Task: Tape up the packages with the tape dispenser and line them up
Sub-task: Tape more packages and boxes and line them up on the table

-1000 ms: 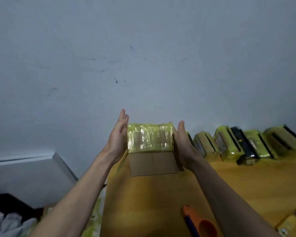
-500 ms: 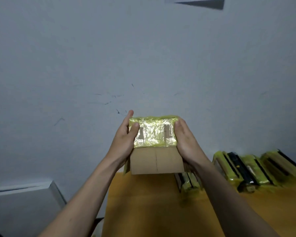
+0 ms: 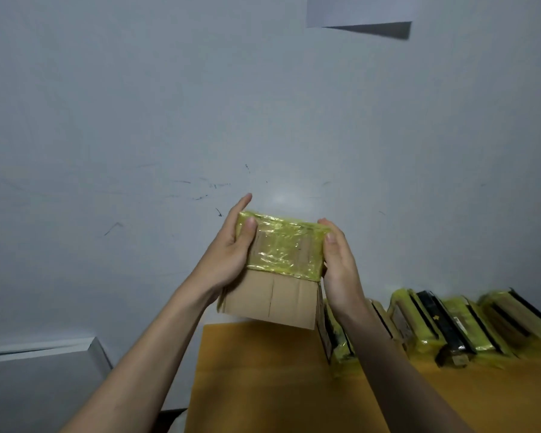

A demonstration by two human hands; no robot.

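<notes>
We see two bare forearms, no sleeves in view, nothing on the wrists. Left hand and right hand wear no gloves, no rings we can make out. Short plain nails on the thumbs.

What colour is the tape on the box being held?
Translucent yellow tape over the brown cardboard box, seen from the head view.
</notes>
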